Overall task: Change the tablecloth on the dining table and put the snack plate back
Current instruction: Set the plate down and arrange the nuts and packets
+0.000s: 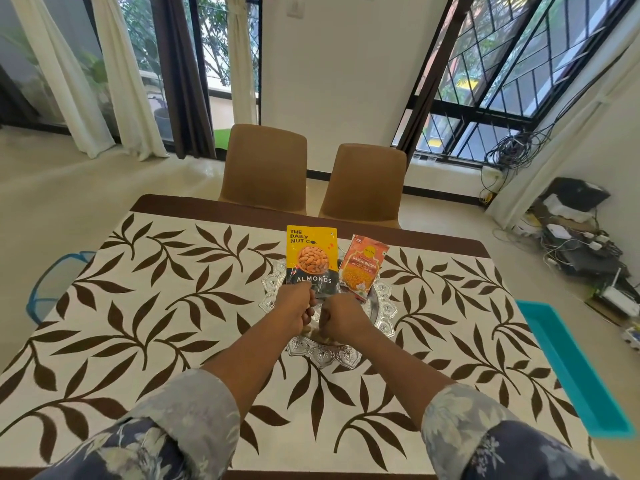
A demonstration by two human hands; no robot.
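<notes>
We take the cloth change as done: the leaf-print tablecloth (pixel 173 306) lies flat over the dining table (pixel 207 205), with only a dark strip of bare top showing along the 12 o'clock edge, in front of the two brown chairs (pixel 265 168). The step in hand is the last one, putting the snack plate back and tidying what it carries.

The silver snack plate (pixel 386 308) sits on the cloth just toward 1 o'clock from the table's middle. On it an almonds packet (pixel 311 258) stands up at the plate's 11 o'clock, and an orange bhujia packet (pixel 362 268) leans just beside it at 1 o'clock.

Both hands meet over the near half of the plate. Our left hand (pixel 298 306) has its fingers curled tight at the bottom edge of the almonds packet and appears to pinch it. Our right hand (pixel 341 318) is balled up close beside it, at the foot of the orange packet — whether it holds that packet, the plate or nothing we cannot tell.

Next, we judge, the packets need settling so they rest steady on the plate, and then both hands can let go without tipping them. A teal tray (pixel 571 368) lies off the table's 3 o'clock edge, well apart from the plate.
</notes>
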